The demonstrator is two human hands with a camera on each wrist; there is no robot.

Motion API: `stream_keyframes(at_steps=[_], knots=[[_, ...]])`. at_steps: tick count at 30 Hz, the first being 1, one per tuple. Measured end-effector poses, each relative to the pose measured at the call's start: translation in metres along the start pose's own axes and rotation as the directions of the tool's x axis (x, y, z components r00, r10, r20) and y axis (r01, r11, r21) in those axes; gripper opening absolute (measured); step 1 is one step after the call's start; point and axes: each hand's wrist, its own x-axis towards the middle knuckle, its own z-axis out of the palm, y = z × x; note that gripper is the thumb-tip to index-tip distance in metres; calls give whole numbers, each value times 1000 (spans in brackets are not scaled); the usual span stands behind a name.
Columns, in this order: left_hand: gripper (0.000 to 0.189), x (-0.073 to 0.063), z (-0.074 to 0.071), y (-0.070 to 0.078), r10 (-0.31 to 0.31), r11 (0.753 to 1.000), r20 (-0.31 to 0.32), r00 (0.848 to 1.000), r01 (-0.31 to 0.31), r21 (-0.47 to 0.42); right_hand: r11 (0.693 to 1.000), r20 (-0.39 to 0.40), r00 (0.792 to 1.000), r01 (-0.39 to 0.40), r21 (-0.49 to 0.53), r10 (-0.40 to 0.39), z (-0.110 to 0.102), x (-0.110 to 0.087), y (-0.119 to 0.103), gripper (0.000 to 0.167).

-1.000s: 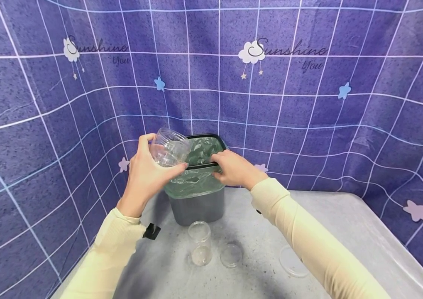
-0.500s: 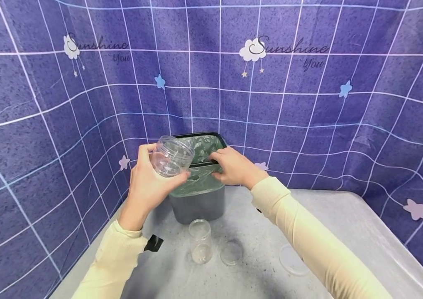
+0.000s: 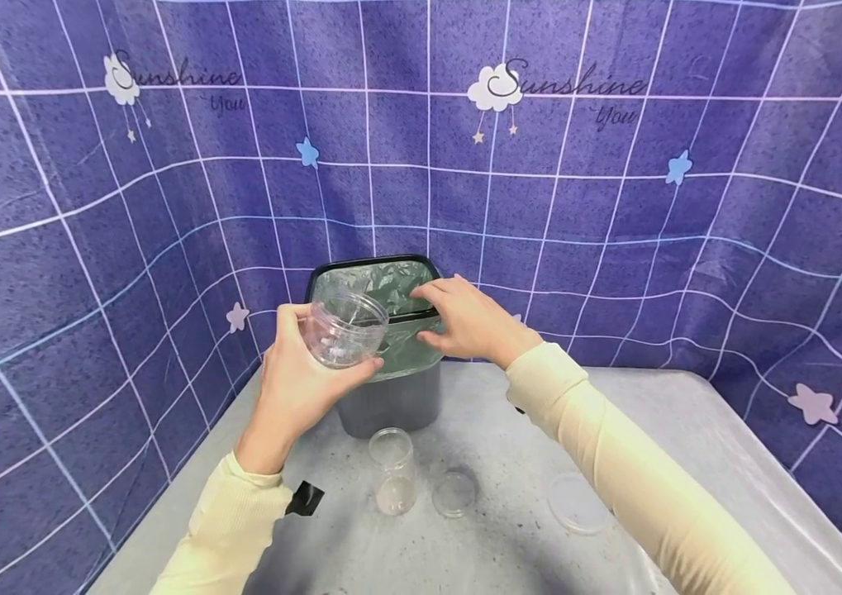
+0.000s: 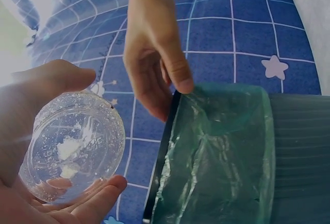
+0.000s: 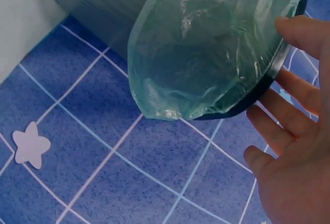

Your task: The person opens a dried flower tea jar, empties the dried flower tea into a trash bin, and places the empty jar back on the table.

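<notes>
My left hand [image 3: 290, 384] holds a wide clear plastic jar [image 3: 346, 339], thumb on the near side and fingers round the far side. The jar is tilted in front of the trash bin [image 3: 391, 405]. White residue [image 4: 67, 149] shows at its base in the left wrist view. The grey bin has a black rim and a green plastic liner [image 3: 409, 355] folded over it. My right hand [image 3: 476, 322] is at the bin's right rim, thumb outside and fingers over the opening, spread apart. In the right wrist view, the thumb [image 5: 304, 31] lies at the liner's edge.
A taller clear jar [image 3: 392, 471] stands on the grey tabletop [image 3: 495, 545] before the bin. To its right lie a small clear lid [image 3: 454, 494] and a larger one [image 3: 577, 504], partly beside my right sleeve. Purple-blue patterned curtain [image 3: 562, 198] encloses the back and sides.
My left hand has drawn the jar down and toward me, from over the bin's opening to its front. My right hand has loosened from the rim, its thumb and fingers spreading.
</notes>
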Motion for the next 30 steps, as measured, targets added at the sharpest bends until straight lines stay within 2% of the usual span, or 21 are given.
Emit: stream_keyframes(at_steps=[6, 12, 18, 30], knots=[[96, -7, 2, -5, 10, 1000, 18, 1000, -10, -21, 1000, 17, 1000, -26, 8, 26, -7, -5, -4, 61], [96, -10, 5, -12, 14, 999, 11, 1000, -14, -42, 1000, -15, 1000, -10, 1, 10, -13, -14, -5, 69], [95, -13, 9, -17, 19, 1000, -12, 1000, -19, -12, 1000, -45, 999, 4, 16, -4, -21, -28, -4, 73], [94, -19, 14, -19, -32, 999, 25, 999, 33, -27, 999, -48, 998, -46, 5, 46, -29, -56, -7, 75]])
